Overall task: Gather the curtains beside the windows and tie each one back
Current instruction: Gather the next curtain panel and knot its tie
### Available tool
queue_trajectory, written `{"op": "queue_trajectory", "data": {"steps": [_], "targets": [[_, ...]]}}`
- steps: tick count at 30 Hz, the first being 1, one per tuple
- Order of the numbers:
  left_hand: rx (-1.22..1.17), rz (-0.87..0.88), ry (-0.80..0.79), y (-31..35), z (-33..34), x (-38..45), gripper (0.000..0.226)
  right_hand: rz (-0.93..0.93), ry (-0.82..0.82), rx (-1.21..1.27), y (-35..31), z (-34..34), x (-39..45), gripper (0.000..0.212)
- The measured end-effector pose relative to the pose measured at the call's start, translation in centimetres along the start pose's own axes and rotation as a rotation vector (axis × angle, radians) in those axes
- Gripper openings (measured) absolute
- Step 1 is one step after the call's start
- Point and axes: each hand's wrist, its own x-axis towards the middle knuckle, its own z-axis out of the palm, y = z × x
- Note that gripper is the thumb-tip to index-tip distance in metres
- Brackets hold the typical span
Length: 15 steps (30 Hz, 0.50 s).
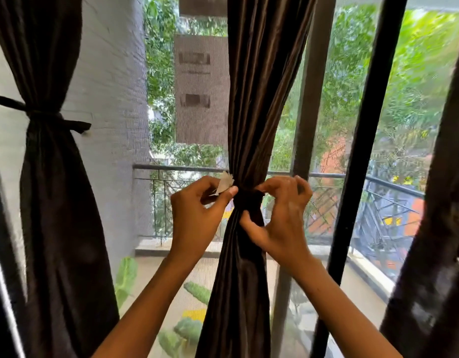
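Note:
A dark brown curtain (259,99) hangs in the middle of the window, gathered narrow at railing height by a dark tie-back band (249,200). My left hand (197,213) pinches a pale frayed tab (224,182) at the band's left side. My right hand (282,215) grips the band from the right, thumb below it and fingers curled above. A second dark curtain (50,177) at the left is cinched by a knotted dark tie (42,115).
A third dark curtain (435,228) hangs loose at the right edge. A black window frame post (362,140) stands right of the middle curtain. Beyond the mesh screen are a balcony railing (171,167), a white brick wall (112,99) and trees.

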Motion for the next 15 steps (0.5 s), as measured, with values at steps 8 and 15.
{"op": "queue_trajectory", "data": {"steps": [8,15], "targets": [[-0.172,-0.101,-0.048,-0.9,0.33,0.26,0.036,-0.13,0.104,-0.326,0.63,-0.81,-0.04,0.007],[-0.121,-0.129,-0.013,-0.87,0.5,0.19,0.022,-0.04,-0.042,-0.159,0.65,-0.77,0.67,0.01]]}}
